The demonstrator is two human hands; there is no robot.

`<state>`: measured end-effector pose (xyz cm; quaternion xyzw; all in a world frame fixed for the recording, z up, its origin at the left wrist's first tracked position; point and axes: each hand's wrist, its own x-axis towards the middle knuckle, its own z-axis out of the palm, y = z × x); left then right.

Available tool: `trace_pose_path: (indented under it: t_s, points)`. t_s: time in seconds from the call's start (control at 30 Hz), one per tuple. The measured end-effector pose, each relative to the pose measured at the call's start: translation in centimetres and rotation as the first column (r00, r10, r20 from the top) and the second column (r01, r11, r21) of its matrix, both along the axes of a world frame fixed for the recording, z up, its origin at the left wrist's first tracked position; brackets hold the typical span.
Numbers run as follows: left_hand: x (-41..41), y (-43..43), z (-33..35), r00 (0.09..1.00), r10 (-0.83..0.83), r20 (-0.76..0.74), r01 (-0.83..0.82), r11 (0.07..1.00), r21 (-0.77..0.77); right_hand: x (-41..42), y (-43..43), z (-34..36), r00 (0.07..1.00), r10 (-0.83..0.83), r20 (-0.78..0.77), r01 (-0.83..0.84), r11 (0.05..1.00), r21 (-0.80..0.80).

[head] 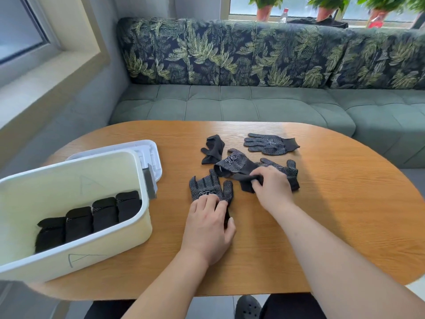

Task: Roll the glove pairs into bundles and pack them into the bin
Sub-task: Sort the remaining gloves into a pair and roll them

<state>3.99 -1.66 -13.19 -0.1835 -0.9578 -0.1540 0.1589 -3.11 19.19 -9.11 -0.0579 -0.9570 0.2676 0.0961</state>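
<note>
**Fig.** Our left grip (207, 224) pinched the near glove (210, 187) by its cuff; our right grip (271, 187) clutched a second glove (239, 166) ahead of it. Risk, we judged: overlapping gloves dragging along, mismatching pairs. Bin (76, 256) lay leftward of both.

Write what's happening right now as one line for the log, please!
left hand: holds near glove | right hand: grips cuff in glove pile | bin: four rolled bundles
</note>
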Motion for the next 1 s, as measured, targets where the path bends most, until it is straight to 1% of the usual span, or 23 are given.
trace_pose_path:
  t_s: [0.07, 0.17, 0.23, 0.33, 0.4, 0.5, 0.57, 0.67, 0.8, 0.87, 1.0]
  points:
    - [-0.1, 0.0, 0.0, 1.000, -0.004, -0.008, 0.004, 1.000, 0.008, -0.3, -0.2, 1.2, 0.998, -0.038, -0.041, 0.034, 0.996, -0.087]
    - [-0.1, 0.0, -0.1, 1.000, -0.007, -0.010, 0.007, 1.000, 0.013, 0.4, -0.8, 2.1, 0.998, -0.042, -0.038, 0.033, 0.974, -0.225]
    - [-0.1, 0.0, -0.3, 1.000, -0.004, -0.019, 0.005, 1.000, 0.029, 1.1, -1.0, 2.0, 0.999, -0.050, -0.015, 0.043, 0.959, -0.281]
    - [0.0, -0.1, -0.5, 1.000, -0.004, -0.027, 0.005, 0.999, 0.034, 2.0, -0.9, 1.9, 0.993, -0.086, 0.080, 0.110, 0.913, -0.392]
    - [0.1, -0.1, -0.5, 1.000, -0.013, -0.028, 0.013, 1.000, 0.019, 2.6, -0.8, 2.1, 0.992, -0.029, 0.122, 0.083, 0.883, -0.463]
    - [0.7, -0.9, -0.6, 0.998, -0.047, -0.049, 0.049, 0.999, 0.022, 3.5, -0.7, 3.0, 0.988, 0.118, 0.101, -0.034, 0.797, -0.602]
    - [1.2, -2.0, -0.6, 0.994, -0.087, -0.062, 0.088, 0.996, 0.024, 4.0, -0.7, 4.0, 0.976, 0.199, 0.085, -0.093, 0.743, -0.663]
    - [1.9, -3.9, -0.4, 0.991, -0.127, -0.032, 0.127, 0.992, 0.013, 3.8, -0.6, 5.5, 0.979, 0.202, 0.020, -0.143, 0.758, -0.637]
    - [3.1, -5.8, -0.5, 0.992, -0.117, 0.052, 0.115, 0.992, 0.050, 3.3, -1.0, 7.9, 0.982, 0.178, -0.060, -0.175, 0.750, -0.638]
    - [3.8, -6.4, -0.7, 0.990, -0.120, 0.079, 0.116, 0.991, 0.062, 2.9, -1.2, 9.0, 0.975, 0.180, -0.133, -0.224, 0.798, -0.559]
    - [4.1, -6.4, -0.7, 0.992, -0.107, 0.065, 0.102, 0.992, 0.069, 3.8, -1.8, 10.1, 0.934, 0.181, -0.308, -0.285, 0.898, -0.336]
